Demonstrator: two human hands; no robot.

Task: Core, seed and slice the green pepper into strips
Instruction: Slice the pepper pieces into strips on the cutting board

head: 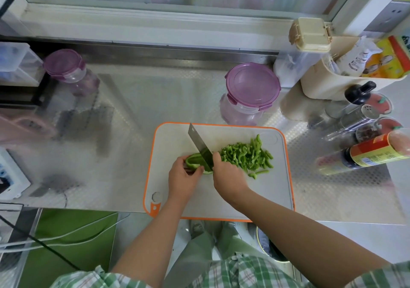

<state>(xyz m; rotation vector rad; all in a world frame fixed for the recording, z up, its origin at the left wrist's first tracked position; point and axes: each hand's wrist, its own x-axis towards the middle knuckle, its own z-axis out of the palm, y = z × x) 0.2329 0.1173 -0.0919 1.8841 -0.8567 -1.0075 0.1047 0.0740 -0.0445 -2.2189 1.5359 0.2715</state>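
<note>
Most of the work looks done: a heap of strips [246, 156] lies near the far right corner of the cutting board [266, 194]. The left hand [183, 177] pinches the last pepper piece [193, 160] mid-board; the right hand [228, 176] clasps the cleaver [199, 144], blade on it; few cuts remain

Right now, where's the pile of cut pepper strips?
Head view: the cut pepper strips lie on the right half of the cutting board, just right of the knife and right hand, with a purple-lidded jar behind.
</note>
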